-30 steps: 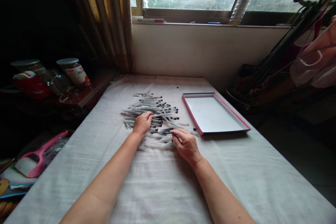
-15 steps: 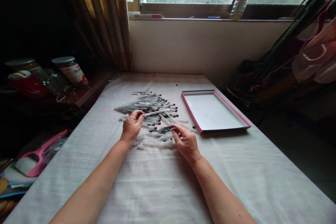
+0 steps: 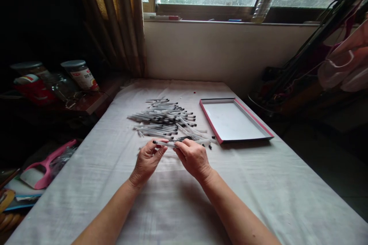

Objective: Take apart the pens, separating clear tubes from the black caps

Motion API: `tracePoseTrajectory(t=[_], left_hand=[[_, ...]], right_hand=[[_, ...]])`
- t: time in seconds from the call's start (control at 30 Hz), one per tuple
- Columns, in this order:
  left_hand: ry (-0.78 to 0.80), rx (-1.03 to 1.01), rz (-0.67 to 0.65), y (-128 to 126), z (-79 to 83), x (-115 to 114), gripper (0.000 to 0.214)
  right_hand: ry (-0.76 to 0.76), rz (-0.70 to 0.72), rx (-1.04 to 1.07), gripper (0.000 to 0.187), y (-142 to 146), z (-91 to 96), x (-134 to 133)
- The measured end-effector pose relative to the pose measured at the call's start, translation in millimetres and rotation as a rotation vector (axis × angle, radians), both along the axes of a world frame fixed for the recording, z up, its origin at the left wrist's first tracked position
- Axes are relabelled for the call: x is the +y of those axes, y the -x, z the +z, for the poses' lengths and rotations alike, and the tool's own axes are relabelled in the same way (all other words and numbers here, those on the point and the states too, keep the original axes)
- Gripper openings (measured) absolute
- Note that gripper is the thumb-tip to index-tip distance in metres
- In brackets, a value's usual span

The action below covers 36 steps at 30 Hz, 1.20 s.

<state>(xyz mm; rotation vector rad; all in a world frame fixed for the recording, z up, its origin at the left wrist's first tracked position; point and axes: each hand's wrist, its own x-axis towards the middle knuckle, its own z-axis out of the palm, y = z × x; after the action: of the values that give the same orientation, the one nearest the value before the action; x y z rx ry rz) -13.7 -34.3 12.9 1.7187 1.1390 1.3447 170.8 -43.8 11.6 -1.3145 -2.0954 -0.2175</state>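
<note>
My left hand [image 3: 147,160] is closed in a pinch on a clear white pen barrel [image 3: 161,143] with a black end. Facing it, my right hand [image 3: 195,157] is closed too, its fingertips at the barrel's other end. A thin dark stick, like a pen refill [image 3: 172,141], shows at those fingertips; its full length is hidden. Just beyond both hands lies a spread pile of pens [image 3: 161,116], clear with black ends. Small black pieces [image 3: 210,147] lie to the right of my right hand, near loose clear tubes [image 3: 198,134].
A shallow box lid [image 3: 235,120] with pink and black rims sits on the cloth-covered table [image 3: 184,206] at the right. On a side surface to the left stand jars [image 3: 82,74] and a pair of pink-handled scissors [image 3: 47,164]. A window and curtain are at the back.
Both hands have come together nearer me, my left bringing a pen barrel down from the pile. My right hand has shifted left and slightly closer.
</note>
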Motion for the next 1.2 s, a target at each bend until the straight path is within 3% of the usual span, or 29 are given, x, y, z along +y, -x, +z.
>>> tracePoseTrajectory(t=[0.13, 0.27, 0.43, 0.73, 1.0, 1.2], left_hand=[[-0.163, 0.118, 0.084, 3.8, -0.7, 1.3, 0.021], [-0.365, 0.429, 0.143, 15.8, -2.4, -3.0, 0.017], [-0.551, 0.700, 0.115, 15.0, -7.3, -8.7, 0.021], [-0.528, 0.803, 0.068, 9.7, -13.2, -11.2, 0.022], [-0.376, 0.685, 0.129, 23.5, -18.7, -3.9, 0.020], [-0.308, 0.619, 0.100, 29.6, -15.4, -2.6, 0.025]], right_hand=[[0.028, 0.041, 0.102, 0.019, 2.2, -0.6, -0.6], [0.102, 0.063, 0.353, 0.017, -4.0, -1.1, -4.0], [0.179, 0.105, 0.629, 0.021, -4.5, -1.1, -10.8], [0.319, 0.147, 0.776, 0.018, -2.5, -12.5, -12.6], [0.491, -0.022, 1.073, 0.024, -20.4, -14.9, -0.9], [0.540, 0.004, 1.174, 0.024, -26.9, -14.0, 1.8]])
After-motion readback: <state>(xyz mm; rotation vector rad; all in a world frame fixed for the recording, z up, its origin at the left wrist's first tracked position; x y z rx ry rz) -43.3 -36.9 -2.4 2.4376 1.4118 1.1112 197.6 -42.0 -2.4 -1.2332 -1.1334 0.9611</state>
